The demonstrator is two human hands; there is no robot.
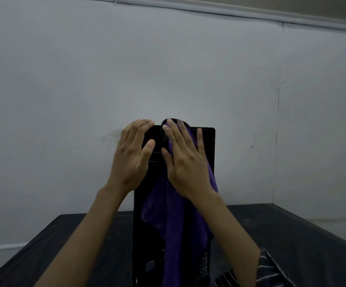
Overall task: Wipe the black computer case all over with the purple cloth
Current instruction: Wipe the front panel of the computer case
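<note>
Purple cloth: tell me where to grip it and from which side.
Grip the purple cloth at the bunched fold hanging free below the right hand, coming from the near side. Higher up it lies pressed flat against the black computer case, leaving nothing to pinch.

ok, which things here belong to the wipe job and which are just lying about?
Job: black computer case, purple cloth, right hand pressing cloth flat on case, left hand resting on its top corner.
Lying about: striped fabric at lower right; black table underneath.
</note>
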